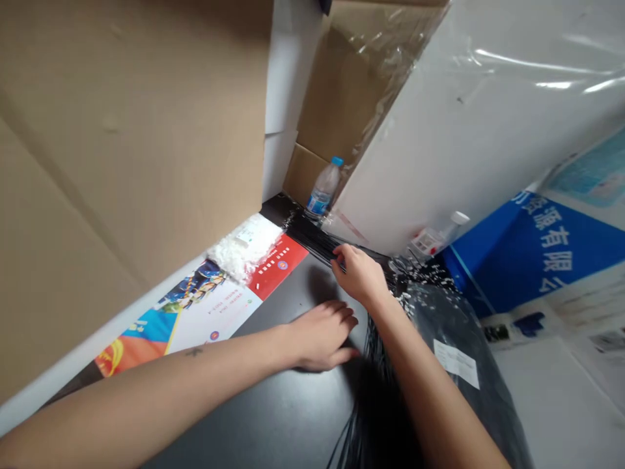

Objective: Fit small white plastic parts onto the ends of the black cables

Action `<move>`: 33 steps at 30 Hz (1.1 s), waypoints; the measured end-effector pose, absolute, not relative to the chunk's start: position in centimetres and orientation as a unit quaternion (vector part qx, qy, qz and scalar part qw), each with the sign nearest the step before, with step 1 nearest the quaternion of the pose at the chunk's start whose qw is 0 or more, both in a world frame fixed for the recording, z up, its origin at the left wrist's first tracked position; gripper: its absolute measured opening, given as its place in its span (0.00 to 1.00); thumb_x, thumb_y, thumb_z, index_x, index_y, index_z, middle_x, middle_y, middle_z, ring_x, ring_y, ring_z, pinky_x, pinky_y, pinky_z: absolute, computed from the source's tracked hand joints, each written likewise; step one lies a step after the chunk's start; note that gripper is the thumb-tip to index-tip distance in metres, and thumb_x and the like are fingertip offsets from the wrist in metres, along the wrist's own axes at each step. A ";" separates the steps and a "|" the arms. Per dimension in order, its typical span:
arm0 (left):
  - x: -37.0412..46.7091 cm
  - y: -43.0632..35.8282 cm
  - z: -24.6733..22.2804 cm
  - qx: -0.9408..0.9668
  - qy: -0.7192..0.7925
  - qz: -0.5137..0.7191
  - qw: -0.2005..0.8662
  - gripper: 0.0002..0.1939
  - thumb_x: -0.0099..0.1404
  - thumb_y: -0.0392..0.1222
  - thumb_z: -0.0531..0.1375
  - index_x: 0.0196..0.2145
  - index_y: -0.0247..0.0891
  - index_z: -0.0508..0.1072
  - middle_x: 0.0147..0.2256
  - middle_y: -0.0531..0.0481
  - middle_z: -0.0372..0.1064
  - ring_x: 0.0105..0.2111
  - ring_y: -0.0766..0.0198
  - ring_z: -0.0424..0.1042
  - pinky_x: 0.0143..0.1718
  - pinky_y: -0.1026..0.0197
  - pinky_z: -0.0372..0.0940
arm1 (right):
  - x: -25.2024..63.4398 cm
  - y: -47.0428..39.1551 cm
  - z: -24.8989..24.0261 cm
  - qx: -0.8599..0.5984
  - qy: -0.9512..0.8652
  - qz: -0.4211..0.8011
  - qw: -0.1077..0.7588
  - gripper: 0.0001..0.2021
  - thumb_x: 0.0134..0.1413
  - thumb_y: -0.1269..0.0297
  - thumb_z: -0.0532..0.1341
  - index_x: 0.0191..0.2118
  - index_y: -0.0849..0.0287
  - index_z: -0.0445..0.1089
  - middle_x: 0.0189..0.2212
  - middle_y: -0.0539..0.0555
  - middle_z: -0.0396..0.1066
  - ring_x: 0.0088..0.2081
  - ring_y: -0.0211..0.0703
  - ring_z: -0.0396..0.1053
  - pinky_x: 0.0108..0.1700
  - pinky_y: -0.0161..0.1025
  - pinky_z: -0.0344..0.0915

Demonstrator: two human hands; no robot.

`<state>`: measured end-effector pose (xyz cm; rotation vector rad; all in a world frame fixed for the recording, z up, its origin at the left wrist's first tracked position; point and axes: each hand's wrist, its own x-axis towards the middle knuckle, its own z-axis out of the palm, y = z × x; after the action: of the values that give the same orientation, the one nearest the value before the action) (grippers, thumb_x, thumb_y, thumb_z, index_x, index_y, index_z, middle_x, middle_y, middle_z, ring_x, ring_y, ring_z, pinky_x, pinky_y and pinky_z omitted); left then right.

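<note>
My left hand (pixel 325 335) lies palm down on the dark grey tabletop (pixel 288 404), fingers apart and slightly bent, holding nothing. Further forward, my right hand (pixel 362 275) is bent into a pinch at a long bundle of thin black cords (pixel 315 240). Its thumb and fingertips close around the cords, though the exact contact is partly hidden. More black cords (pixel 374 345) run under my right forearm towards the near edge. Left of my hands is a printed poster (pixel 229 309) with a heap of small white pieces (pixel 247 247) on it.
A large cardboard box (pixel 146 130) walls off the left. At the back stands a water bottle (pixel 325 189) with a blue cap. A white plastic-wrapped panel (pixel 439 117) leans at the right. Near it are a small clear bottle (pixel 454 227) and a black plastic bag (pixel 463 404).
</note>
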<state>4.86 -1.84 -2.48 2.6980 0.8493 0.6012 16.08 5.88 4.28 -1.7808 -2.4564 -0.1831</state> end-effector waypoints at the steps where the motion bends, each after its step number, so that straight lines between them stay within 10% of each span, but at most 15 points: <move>1: 4.8 -1.8 -2.5 0.926 0.291 0.208 0.123 0.26 0.68 0.53 0.54 0.52 0.27 0.68 0.53 0.32 0.68 0.56 0.47 0.64 0.61 0.51 0.55 | 14.6 7.1 4.1 -0.569 -0.819 -0.057 0.040 0.12 0.61 0.62 0.55 0.49 0.56 0.67 0.45 0.55 0.73 0.44 0.44 0.70 0.36 0.37 0.63; 33: 4.1 -1.9 -2.9 0.931 0.286 0.210 0.083 0.27 0.69 0.55 0.52 0.50 0.27 0.70 0.55 0.32 0.67 0.59 0.46 0.61 0.61 0.50 0.51 | 11.1 13.2 2.1 -0.602 -0.782 -0.159 -0.034 0.14 0.64 0.66 0.49 0.49 0.55 0.69 0.46 0.58 0.73 0.39 0.50 0.75 0.37 0.41 0.66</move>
<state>4.15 -1.90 -2.92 2.7799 0.8537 0.6283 11.11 13.23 2.06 -1.9317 -2.5108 -0.5098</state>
